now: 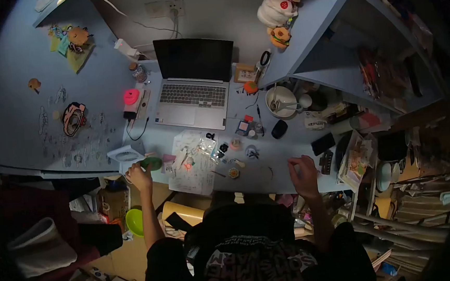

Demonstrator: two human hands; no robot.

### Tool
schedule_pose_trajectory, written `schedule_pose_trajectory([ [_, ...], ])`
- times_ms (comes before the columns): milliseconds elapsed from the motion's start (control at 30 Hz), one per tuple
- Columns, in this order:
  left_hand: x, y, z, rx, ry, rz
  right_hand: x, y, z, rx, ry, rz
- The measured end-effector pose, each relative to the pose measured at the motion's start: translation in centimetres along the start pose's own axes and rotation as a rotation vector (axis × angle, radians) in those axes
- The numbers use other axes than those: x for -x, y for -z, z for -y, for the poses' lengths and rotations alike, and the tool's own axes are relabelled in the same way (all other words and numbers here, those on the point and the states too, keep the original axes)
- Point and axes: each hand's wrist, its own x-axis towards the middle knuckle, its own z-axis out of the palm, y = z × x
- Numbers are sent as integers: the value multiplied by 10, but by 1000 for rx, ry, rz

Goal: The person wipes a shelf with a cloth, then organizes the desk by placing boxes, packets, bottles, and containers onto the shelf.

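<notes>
At the left front of the desk, my left hand (140, 176) has its fingers closed at the edge of a small green oval object (152, 163), whose kind I cannot make out. Right behind that hand stands a pale blue-white item with a grille (127, 155). Over the desk's right front edge, my right hand (304, 176) is loosely bent, fingers apart, with nothing visible in it. Between the hands lie a marked paper sheet (192, 176), a clear plastic bag (206, 146), a small flower-shaped piece (233, 173) and a thin stick (218, 174).
A laptop (195, 90) stands unfolded at the back, its screen dark. To its right are a white bowl (280, 101) with utensils and a black mouse (279, 129). A phone (323, 143) lies beyond my right hand. Blue panels (327, 34) rise on both sides.
</notes>
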Motion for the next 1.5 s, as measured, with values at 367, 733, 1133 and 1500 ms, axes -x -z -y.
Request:
schedule_pose_trajectory([
  [367,9,137,-67,418,-420,-100,2,-15,19,-167,-169,179],
  [733,55,173,-237,849,-902,564,-21,-5,71,-257,275,485],
  [1133,99,181,-354,944,-1049,610,5,86,-9,-364,-265,218],
  [1500,116,175,-370,994,-984,483,-208,245,-110,114,-46,-749],
])
